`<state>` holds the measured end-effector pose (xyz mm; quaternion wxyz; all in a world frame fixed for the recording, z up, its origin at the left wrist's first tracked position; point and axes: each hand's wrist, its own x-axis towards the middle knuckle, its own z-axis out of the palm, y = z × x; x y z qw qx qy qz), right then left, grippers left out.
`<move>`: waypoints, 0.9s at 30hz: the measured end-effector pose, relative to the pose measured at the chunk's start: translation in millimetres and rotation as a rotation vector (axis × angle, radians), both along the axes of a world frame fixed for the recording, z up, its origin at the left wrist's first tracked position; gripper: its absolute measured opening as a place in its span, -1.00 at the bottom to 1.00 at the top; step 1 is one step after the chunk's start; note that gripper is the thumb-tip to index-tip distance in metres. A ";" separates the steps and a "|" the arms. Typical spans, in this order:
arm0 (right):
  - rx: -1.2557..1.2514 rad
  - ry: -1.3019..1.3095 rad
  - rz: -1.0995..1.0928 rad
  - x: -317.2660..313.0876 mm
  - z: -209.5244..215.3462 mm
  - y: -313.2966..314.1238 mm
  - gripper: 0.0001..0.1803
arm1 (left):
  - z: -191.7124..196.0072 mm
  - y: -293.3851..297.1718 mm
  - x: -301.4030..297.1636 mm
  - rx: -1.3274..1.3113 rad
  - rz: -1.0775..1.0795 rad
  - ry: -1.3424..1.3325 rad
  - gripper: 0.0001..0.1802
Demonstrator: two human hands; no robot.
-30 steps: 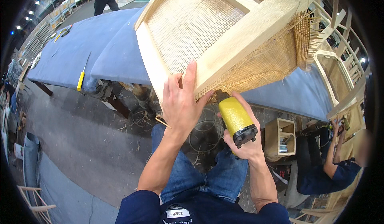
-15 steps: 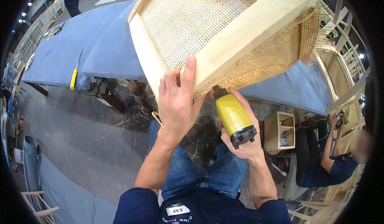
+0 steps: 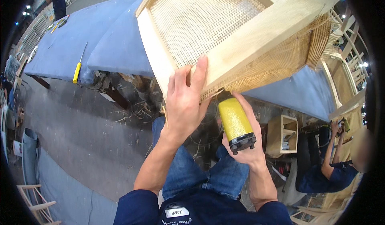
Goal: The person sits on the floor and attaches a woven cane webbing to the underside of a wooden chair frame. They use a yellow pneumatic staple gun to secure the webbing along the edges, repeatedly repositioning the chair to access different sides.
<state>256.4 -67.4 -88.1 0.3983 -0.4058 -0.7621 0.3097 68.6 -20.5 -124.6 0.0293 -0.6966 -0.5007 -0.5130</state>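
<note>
A pale wooden frame [image 3: 260,40] with woven cane webbing [image 3: 200,20] in its opening is tilted in front of me. More cane webbing wraps its near side and ends in a frayed edge at the right. My left hand [image 3: 185,100] is closed around the frame's lower corner, fingers on the wood and thumb underneath. A yellow staple gun [image 3: 234,118] with a black end cap is gripped in my right hand [image 3: 252,144]. Its dark nose is at the frame's lower cane edge, close to my left thumb; whether it touches cannot be made out.
Blue padded worktables [image 3: 116,44] stand behind the frame. A screwdriver [image 3: 77,72] with a yellow handle lies at the left table's edge. A small wooden cabinet [image 3: 282,134] and a seated co-worker [image 3: 329,173] are at the right. Cane scraps litter the floor [image 3: 100,136].
The frame and my left hand appear slightly farther right, along with the background. The staple gun has tilted a little and stays by the frame's lower edge. Both grips are the same.
</note>
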 end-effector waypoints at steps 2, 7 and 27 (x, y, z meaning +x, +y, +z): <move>0.037 -0.015 -0.013 -4.4 2.6 1.6 -0.10 | 4.5 -0.1 2.3 -0.008 0.017 -0.002 0.05; 0.040 0.081 -0.004 -2.6 -7.5 -0.5 -0.09 | 6.3 -1.8 -4.5 -0.048 -0.014 0.051 0.05; 0.003 0.081 0.042 -11.2 -4.4 -9.2 -0.06 | 7.2 -3.4 -16.2 -0.035 -0.131 0.048 0.07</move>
